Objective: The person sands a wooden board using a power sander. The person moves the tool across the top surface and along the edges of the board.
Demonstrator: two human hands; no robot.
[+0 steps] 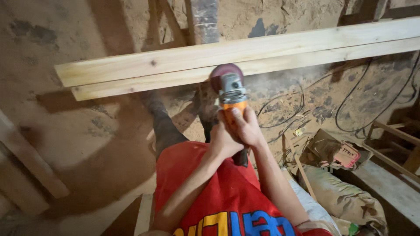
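My left hand (223, 142) and right hand (247, 126) cover most of the orange grinder (232, 102) body; its disc (225, 72) is a red blur against the planks (227, 59); the planks run off the right edge; dust right of the disc hazes the cables (350, 105); my feet below the planks are hidden.

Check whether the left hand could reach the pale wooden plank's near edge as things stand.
Probably yes: the left hand grips the orange angle grinder just short of the pale wooden plank, with nothing between.
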